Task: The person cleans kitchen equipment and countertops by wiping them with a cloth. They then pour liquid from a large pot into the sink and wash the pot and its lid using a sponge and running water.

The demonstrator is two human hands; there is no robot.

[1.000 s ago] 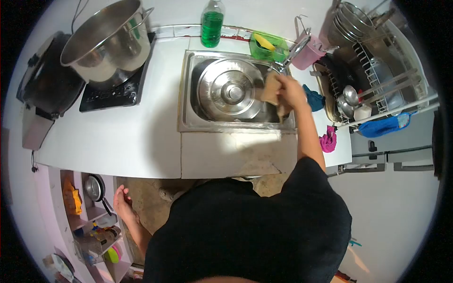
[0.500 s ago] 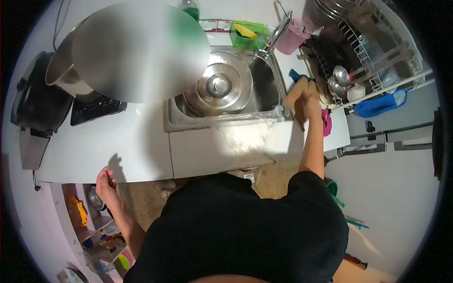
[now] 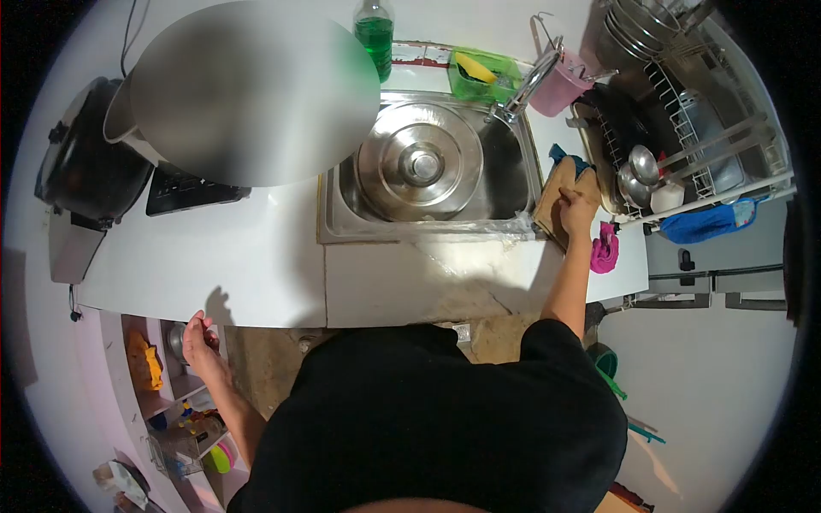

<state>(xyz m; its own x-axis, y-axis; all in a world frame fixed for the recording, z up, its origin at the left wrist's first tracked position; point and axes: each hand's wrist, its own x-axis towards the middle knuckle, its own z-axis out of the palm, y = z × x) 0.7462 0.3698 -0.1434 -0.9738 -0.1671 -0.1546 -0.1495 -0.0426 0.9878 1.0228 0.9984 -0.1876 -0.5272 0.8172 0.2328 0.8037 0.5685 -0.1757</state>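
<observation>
My right hand (image 3: 579, 210) is closed on a tan cloth (image 3: 554, 198), which lies on the counter just right of the sink (image 3: 505, 175). A dark teal cloth (image 3: 570, 157) touches its upper end, and a magenta cloth (image 3: 605, 248) lies to its lower right. In the sink rests a round metal lid (image 3: 422, 162) with a central knob. My left hand (image 3: 202, 344) hangs at the counter's front edge, fingers apart and slightly curled, holding nothing.
A tap (image 3: 523, 90), a green basket (image 3: 483, 77) and a pink container (image 3: 558, 85) stand behind the sink. A dish rack (image 3: 703, 184) is at right. Left are a black cooker (image 3: 90, 162), a pot partly hidden by a blur, and a green liquid bottle (image 3: 374, 38).
The tan cloth has moved in my right hand from over the sink to the counter on its right. My left hand has risen towards the counter edge.
</observation>
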